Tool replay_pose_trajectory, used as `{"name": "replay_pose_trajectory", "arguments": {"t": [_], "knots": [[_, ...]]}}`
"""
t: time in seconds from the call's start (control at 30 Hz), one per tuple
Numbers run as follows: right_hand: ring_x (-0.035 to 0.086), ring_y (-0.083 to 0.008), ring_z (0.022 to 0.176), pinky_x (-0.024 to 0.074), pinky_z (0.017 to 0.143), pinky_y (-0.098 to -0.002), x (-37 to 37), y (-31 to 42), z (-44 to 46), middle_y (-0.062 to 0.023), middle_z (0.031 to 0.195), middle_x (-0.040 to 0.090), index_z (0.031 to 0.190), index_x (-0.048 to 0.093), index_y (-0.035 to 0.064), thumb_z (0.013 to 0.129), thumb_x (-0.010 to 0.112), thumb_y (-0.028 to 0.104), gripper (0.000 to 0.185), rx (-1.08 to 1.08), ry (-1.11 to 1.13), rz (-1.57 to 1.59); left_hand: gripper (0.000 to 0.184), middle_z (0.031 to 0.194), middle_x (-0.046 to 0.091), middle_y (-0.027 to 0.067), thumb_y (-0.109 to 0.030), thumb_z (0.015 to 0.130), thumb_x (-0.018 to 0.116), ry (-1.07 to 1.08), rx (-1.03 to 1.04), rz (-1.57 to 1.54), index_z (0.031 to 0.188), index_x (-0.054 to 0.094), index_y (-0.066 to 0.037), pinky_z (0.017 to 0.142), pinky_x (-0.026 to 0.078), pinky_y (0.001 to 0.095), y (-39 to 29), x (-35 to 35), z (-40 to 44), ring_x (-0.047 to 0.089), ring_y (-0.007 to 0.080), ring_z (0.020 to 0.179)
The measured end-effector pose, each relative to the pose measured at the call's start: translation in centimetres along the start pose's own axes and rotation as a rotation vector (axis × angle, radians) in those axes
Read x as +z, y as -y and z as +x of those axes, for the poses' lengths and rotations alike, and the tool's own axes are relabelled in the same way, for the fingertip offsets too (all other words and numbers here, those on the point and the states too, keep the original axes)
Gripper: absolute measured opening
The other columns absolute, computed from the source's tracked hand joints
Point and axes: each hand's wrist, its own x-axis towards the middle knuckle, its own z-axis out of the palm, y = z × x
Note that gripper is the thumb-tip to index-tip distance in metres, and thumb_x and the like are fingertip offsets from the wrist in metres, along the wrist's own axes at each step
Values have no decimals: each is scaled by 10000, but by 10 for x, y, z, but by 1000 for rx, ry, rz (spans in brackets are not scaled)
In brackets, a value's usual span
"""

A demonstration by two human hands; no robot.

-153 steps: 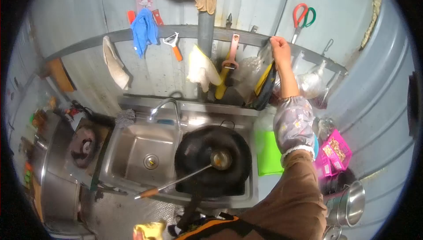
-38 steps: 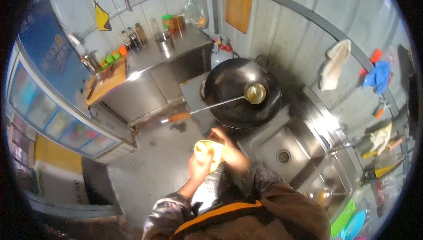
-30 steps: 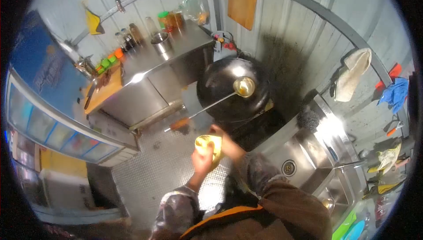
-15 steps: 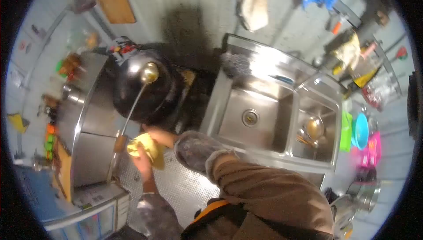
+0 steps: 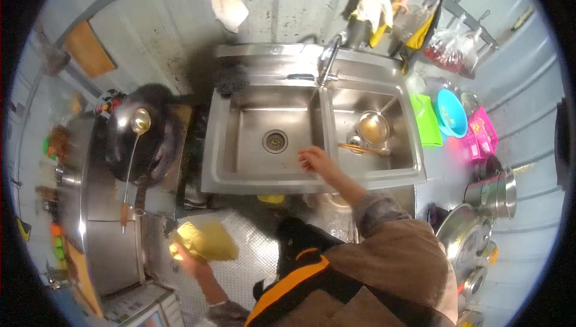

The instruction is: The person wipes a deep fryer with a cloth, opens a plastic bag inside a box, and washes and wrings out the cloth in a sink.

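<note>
My left hand [image 5: 193, 263] is closed round a soft, shiny yellow packet [image 5: 207, 242] and holds it low, above the patterned metal floor. My right hand [image 5: 315, 160] hangs over the front of the large sink basin [image 5: 246, 165], beside the divider. Its fingers are curled together, and whatever they may hold is too small to make out. A drain [image 5: 275, 141] lies in that basin. Within the smaller basin are a round metal ladle or bowl [image 5: 373, 128] and wooden chopsticks [image 5: 353, 147].
A black wok [image 5: 120, 147] with a long-handled ladle [image 5: 141, 121] resting in it stands at left. The faucet [image 5: 330, 63] rises behind the sink. Right of it are a green basket [image 5: 425, 120], a blue bowl [image 5: 450, 113], a pink basket [image 5: 482, 135] and metal pots [image 5: 492, 195].
My right hand has left the yellow packet and moved right, over the sink. My left hand still holds the packet, now lower. The view has swung to the right.
</note>
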Motion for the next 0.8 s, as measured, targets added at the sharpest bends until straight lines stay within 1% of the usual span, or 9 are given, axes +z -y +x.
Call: {"name": "replay_pose_trajectory", "arguments": {"t": [0.07, 0.2, 0.4, 0.43, 0.53, 0.57, 0.63, 0.73, 0.8], "knots": [[557, -110, 724, 459, 645, -240, -40, 3, -8, -32, 889, 590, 1067, 557, 91, 902, 475, 209, 219, -151, -152, 9, 467, 1108, 545, 95, -415, 932, 370, 85, 43, -59, 1214, 434, -49, 818, 481, 355, 7, 7, -27, 556, 225, 986], [558, -111, 705, 459, 642, -247, -94, 12, -9, -26, 893, 588, 1025, 571, 90, 894, 486, 183, 182, -130, -201, -14, 472, 1148, 515, 94, -410, 938, 339, 187, 23, -130, 1242, 408, -56, 845, 466, 378, -1, 31, -61, 530, 235, 1027], [573, -111, 732, 457, 657, -246, -180, 30, 34, -20, 915, 597, 1005, 582, 93, 887, 486, 163, 168, -227, -345, -97, 525, 1229, 451, 122, -425, 930, 335, 146, 129, -116, 1289, 359, -43, 903, 431, 409, -9, 115, -76, 479, 256, 1101], [583, -143, 723, 458, 656, -270, -198, 31, 54, -73, 890, 616, 991, 586, 78, 876, 494, 151, 164, -312, -399, -175, 547, 1257, 430, 134, -432, 926, 338, 170, 168, -104, 1298, 349, -31, 932, 410, 413, -14, 140, -86, 459, 264, 1130], [599, -225, 717, 464, 670, -323, -231, 61, 109, -140, 866, 618, 983, 589, 62, 871, 502, 160, 173, -585, -658, -602, 571, 1268, 414, 159, -429, 906, 371, 46, 173, -193, 1321, 313, -41, 936, 411, 414, -20, 212, -102, 438, 296, 1147], [597, -255, 740, 462, 687, -342, -233, 76, 124, -153, 870, 614, 985, 589, 59, 874, 494, 168, 182, -601, -677, -632, 573, 1257, 427, 157, -438, 897, 394, 110, 200, -153, 1306, 332, -41, 925, 415, 408, -17, 222, -103, 446, 281, 1138], [592, -313, 787, 456, 720, -379, -231, 104, 154, -179, 879, 607, 988, 589, 53, 881, 479, 185, 202, -635, -711, -692, 560, 1226, 447, 150, -439, 889, 415, 80, 166, -125, 1279, 358, -40, 897, 428, 396, -3, 233, -96, 463, 263, 1108], [576, -349, 845, 443, 756, -413, -231, 116, 206, -166, 881, 608, 983, 589, 53, 902, 434, 212, 235, -808, -682, -733, 506, 1124, 500, 131, -424, 885, 439, 59, 120, -71, 1218, 408, -43, 827, 452, 359, 10, 262, -100, 513, 228, 999], [567, -350, 883, 438, 775, -418, -221, 102, 229, -171, 896, 603, 968, 592, 51, 908, 419, 213, 245, -699, -627, -633, 490, 1084, 517, 123, -420, 888, 437, 94, 90, -24, 1206, 417, -48, 791, 462, 344, 23, 269, -98, 531, 219, 948]]}}
